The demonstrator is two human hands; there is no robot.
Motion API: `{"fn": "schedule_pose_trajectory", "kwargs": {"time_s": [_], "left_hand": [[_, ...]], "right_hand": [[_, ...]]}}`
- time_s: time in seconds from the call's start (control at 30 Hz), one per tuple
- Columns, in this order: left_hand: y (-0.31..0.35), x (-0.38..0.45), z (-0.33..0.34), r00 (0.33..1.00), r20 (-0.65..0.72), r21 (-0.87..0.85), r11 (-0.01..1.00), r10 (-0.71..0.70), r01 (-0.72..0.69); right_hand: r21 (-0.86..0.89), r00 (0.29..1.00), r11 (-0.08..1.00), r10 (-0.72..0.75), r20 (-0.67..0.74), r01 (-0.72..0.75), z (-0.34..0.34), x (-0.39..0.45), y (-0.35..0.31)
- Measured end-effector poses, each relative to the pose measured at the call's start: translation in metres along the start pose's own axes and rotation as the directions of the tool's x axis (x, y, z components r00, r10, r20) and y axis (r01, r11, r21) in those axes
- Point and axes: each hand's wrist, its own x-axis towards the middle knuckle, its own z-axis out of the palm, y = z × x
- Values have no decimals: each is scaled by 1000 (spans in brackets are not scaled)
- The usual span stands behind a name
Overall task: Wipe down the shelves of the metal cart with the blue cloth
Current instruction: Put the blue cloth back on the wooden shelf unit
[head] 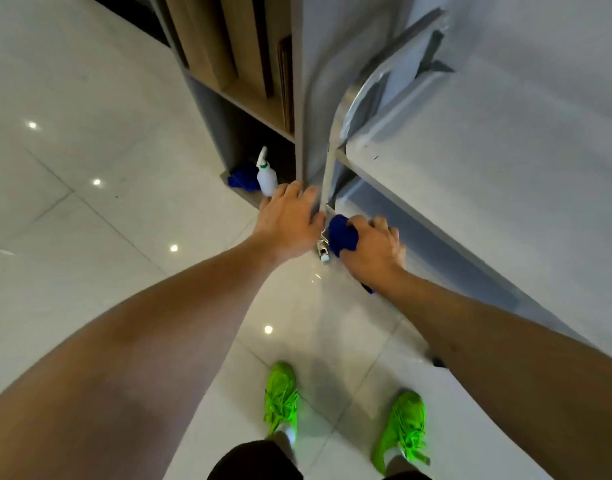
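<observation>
1. The cloth (pixel 343 237) is blue, bunched into a wad in the right hand (pixel 372 251), low down beside the cart's corner post (pixel 327 178).
2. The wad's long axis runs roughly up and down along the post; a small blue end shows below the wrist, pointing toward the person.
3. The right hand's fingers (pixel 384 228) are clenched around the cloth, pressing it against the foot of the post, where a bright metal fitting (pixel 322 252) sits just above the floor (pixel 90 168).
4. The left hand (pixel 289 223) is on the other side of the post, fingers curled against it and the grey panel edge beside it; whether they fully grip the post cannot be told.
5. The cart (pixel 471 174) stretches away to the right of the post, its pale shelf edge running diagonally toward the lower right.
6. Left of the post, a white spray bottle (pixel 266 176) stands upright on the floor, with a second blue cloth (pixel 241 180) heaped just beside it.
7. Behind those, further left of the post, is a wooden shelving unit (pixel 235 64) holding upright boards.
8. Well below the post, toward the person, two bright green shoes (pixel 342 417) stand on glossy white tiles.
</observation>
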Motion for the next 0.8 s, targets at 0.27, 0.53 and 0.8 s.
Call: {"fn": "schedule_pose_trajectory", "kwargs": {"time_s": [0.27,0.53,0.8], "left_hand": [[-15,14,-156,989,-140,95,995,53,-40],[-17,49,-284,948,-292,165,983,128,-82],[-13,88,-364,921,-343,239,965,187,-107]], "right_hand": [[41,975,991,-118,-187,127,-126,-19,-103],[31,918,987,-134,-373,157,-226,-15,-177],[54,853,977,-154,-499,208,-309,24,-210]]}}
